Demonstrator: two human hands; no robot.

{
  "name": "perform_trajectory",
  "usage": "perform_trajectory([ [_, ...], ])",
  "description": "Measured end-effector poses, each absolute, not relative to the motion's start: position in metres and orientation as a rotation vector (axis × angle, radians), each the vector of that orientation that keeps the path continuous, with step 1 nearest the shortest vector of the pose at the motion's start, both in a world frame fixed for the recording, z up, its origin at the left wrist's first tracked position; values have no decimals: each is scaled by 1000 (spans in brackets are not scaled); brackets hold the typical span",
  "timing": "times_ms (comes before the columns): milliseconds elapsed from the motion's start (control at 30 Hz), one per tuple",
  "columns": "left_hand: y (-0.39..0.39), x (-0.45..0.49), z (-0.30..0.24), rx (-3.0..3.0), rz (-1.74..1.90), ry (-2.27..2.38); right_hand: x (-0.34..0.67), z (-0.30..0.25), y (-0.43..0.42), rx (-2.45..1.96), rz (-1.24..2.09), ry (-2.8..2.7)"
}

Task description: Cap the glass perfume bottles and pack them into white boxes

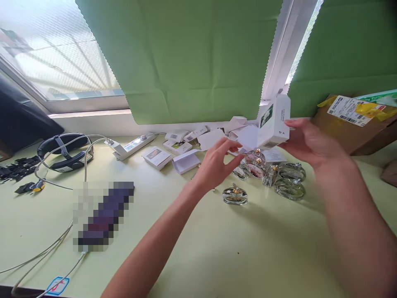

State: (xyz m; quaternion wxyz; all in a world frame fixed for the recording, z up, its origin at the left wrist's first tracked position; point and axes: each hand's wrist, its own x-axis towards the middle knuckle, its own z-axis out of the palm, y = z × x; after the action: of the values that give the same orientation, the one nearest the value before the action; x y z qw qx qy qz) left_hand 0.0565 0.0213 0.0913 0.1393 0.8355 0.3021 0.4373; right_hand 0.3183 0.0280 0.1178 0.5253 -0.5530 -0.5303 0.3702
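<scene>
Right hand [306,142] holds a white box [274,123]; left hand [216,163] hovers near bottles [270,176].

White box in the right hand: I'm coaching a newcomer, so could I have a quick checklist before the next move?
1. White box held by the right hand: ok.
2. Left hand free: ok, nothing visible in its grip.
3. Box contents known: cannot tell, the inside is hidden.
4. Front glass bottle apart from the other bottles: ok.
5. Loose boxes in order: not ok, jumbled below the green blind.
</scene>
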Motion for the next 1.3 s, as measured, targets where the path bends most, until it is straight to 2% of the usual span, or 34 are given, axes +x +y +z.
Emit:
perform_trajectory([
  [67, 12, 68, 86, 2421, 1388, 784, 286, 117, 26, -1004, 1274, -1121],
  [133, 8, 75, 80, 2384, 1525, 792, 263, 111, 26, -847, 1410, -1002],
  [333, 13, 77, 69, 2246, 1865, 886, 246, 100, 28, -672, 1501, -894],
  [567, 17, 77, 65, 2213, 1985, 894, 242, 98, 27, -616, 1544, -913],
  [800, 32, 66, 68, 2243, 1813, 895, 238, 96, 26, -623, 1473, -922],
  [1000, 26, 65, 71, 2211, 2067, 929, 221, 99, 21, -635, 1424, -850],
  [1133, 25, 64, 77, 2241, 1736, 927, 226, 105, 20, -749, 1268, -957],
  [1233, 40, 49, 84, 2136, 1444, 1105, 255, 109, 24, -924, 1152, -1211],
  [1300, 56, 29, 86, 1882, 1434, 1282, 285, 106, 30, -1170, 890, -1384],
])
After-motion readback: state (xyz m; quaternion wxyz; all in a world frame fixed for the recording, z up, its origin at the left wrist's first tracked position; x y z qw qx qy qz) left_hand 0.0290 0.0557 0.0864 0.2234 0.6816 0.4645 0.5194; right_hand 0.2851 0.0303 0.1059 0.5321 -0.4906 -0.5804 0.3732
